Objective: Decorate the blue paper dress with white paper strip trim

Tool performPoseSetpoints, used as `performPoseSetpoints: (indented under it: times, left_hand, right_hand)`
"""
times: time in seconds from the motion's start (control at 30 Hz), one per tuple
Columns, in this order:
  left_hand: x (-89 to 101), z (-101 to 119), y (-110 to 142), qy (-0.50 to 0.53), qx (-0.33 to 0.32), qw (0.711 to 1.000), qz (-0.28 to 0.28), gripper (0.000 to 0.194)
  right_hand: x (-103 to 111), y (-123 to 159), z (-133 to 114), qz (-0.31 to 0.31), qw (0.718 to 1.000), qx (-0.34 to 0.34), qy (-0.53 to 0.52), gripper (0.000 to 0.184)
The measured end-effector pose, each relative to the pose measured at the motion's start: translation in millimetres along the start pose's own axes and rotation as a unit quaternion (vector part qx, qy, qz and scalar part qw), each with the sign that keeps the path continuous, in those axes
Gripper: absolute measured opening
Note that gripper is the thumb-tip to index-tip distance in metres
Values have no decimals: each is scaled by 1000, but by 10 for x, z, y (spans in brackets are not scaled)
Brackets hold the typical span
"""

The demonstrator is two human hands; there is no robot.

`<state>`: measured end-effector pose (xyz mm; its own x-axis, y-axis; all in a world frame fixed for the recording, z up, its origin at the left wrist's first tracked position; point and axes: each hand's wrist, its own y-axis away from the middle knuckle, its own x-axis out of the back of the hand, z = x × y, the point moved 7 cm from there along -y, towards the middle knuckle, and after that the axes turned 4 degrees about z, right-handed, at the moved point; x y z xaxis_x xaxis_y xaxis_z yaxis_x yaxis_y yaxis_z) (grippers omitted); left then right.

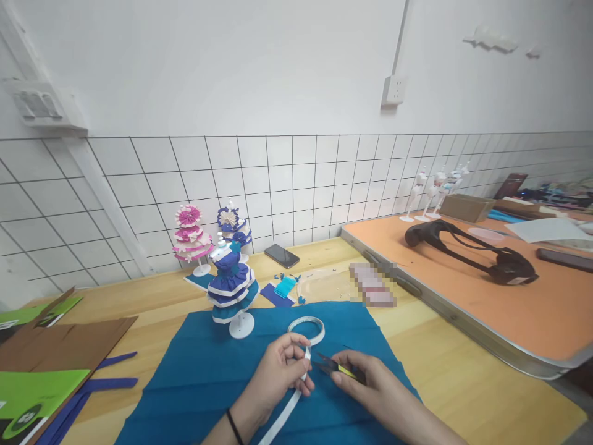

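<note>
My left hand (278, 374) is closed in a pinch on a white ribbon (308, 327), which loops up into a ring above my fingers and trails down toward me. My right hand (365, 383) is closed on small black-and-yellow snips (331, 366), whose tips point left and sit right next to the ribbon by my left thumb. Both hands hover over a blue cloth (199, 377) spread on the wooden table (440, 364). A little blue-and-white paper dress on a white stand (231, 287) stands at the cloth's far edge.
Two more paper dress figures, one pink (189, 238) and one blue-and-cream (231, 224), stand by the tiled wall. A phone (281, 255) and blue scraps (283, 287) lie behind the cloth. Brown card (60, 346) and green sheets (37, 395) lie left. An orange table (463, 296) with a black headset (472, 250) is right.
</note>
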<state>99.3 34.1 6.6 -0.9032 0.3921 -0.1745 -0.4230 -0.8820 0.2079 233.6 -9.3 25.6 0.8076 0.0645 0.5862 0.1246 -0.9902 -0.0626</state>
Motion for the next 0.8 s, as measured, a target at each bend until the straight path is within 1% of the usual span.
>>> performPoseSetpoints:
  times: [0.2, 0.4, 0.67, 0.8]
  left_hand:
    - [-2, -3, 9, 12, -12, 1000, -21, 33]
    - [-23, 28, 24, 14, -9, 1000, -25, 34]
    - [-41, 26, 18, 15, -12, 999, -41, 31]
    - [-42, 6, 16, 20, -15, 999, -46, 30]
  right_hand:
    - [-23, -79, -22, 2, 1000, 7, -15, 28]
    - [-45, -109, -67, -6, 999, 14, -39, 30]
    - [-58, -117, -91, -9, 999, 31, -26, 27]
    - [-66, -124, -149, -14, 999, 41, -11, 26]
